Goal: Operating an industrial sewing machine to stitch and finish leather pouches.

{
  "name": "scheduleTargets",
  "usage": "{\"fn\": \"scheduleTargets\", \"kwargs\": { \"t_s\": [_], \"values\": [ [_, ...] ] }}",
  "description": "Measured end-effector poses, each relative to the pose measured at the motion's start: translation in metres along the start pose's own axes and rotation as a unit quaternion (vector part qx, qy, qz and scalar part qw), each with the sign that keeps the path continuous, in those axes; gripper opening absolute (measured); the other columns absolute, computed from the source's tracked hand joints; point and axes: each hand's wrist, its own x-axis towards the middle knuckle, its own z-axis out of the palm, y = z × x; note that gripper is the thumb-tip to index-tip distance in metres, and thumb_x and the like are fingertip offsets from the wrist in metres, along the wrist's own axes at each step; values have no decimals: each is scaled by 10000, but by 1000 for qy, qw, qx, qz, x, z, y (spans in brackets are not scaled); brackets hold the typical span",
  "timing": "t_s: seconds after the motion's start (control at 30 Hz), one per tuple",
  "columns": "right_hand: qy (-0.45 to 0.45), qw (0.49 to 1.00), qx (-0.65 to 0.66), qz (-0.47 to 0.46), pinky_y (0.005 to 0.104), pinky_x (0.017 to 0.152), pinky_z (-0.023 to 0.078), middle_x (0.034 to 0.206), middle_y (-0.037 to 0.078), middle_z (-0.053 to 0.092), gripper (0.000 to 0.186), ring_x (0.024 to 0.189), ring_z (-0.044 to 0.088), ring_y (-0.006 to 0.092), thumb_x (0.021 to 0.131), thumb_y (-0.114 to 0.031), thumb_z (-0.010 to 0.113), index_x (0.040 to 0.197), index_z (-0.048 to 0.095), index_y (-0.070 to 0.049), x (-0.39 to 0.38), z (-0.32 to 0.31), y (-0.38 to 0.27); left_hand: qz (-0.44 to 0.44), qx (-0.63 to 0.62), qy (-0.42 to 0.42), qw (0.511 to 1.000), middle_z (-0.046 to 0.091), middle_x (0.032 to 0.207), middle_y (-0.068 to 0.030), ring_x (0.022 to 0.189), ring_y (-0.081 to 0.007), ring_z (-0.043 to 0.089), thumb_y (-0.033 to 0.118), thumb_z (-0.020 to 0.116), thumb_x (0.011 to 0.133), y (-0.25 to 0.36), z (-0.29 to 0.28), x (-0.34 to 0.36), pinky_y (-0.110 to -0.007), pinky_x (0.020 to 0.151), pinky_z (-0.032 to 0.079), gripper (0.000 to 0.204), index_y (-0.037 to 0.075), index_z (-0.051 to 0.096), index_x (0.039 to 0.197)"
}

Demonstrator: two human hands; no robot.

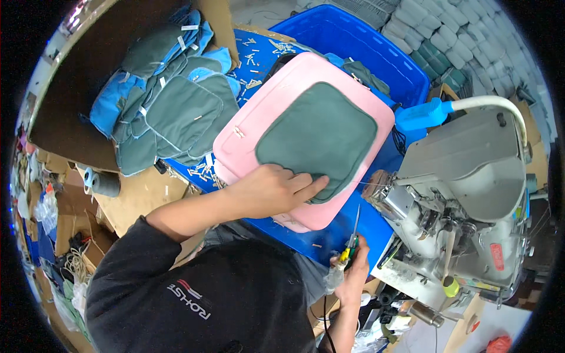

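My left hand (279, 189) rests at the lower edge of a dark green fabric panel (321, 132), its fingers closed on the cloth near the corner. The panel has rounded corners and lies flat on a pink rounded board (247, 130). A thin thread runs from that corner towards the sewing machine (465, 170) at the right. Lower down, my right hand (353, 269) is closed around a slim pointed tool (347, 252) with a yellow and green handle, partly wrapped in clear plastic. The tool's thin metal tip points up, apart from the panel. Its exact kind is unclear.
A heap of green and blue fabric pieces (176, 109) lies left beside a large cardboard box (70, 106). Small pale scraps are scattered on the blue table (250, 56). Behind stands a blue bin (353, 29). A blue lamp head (425, 114) on a white arm overhangs the right.
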Motion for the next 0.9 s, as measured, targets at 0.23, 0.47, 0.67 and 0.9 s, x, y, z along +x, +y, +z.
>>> {"fn": "scheduleTargets", "kwargs": {
  "t_s": [0.23,0.47,0.67,0.9],
  "values": [
    [15,996,-31,-77,461,771,511,1128,251,601,762,895,638,425,775,-206,762,1379,335,-22,42,20,-44,-31,-40,25,998,518,821,-49,560,-169,589,130,579,768,4,7,-6,-312,507,476,490,31,567,1248],
    [122,976,26,-178,314,654,494,864,86,607,687,733,600,178,698,-50,819,1294,479,-37,16,22,-14,-107,-9,31,994,509,869,-60,606,-174,596,130,562,786,-12,-1,-7,-328,521,501,495,45,557,1274],
    [191,980,-51,20,311,640,497,806,87,576,673,701,605,190,707,-33,798,1306,490,-12,-3,22,36,-48,37,10,998,567,926,-113,556,-210,621,114,569,794,-40,17,18,-352,510,517,404,-2,586,1180],
    [144,960,-218,-103,442,995,406,1251,242,500,378,1148,501,406,809,-46,680,1161,583,53,6,9,7,-191,-251,347,884,624,859,-100,706,-225,613,228,687,890,-60,-25,112,-333,619,471,225,29,609,963]
  ]
}}
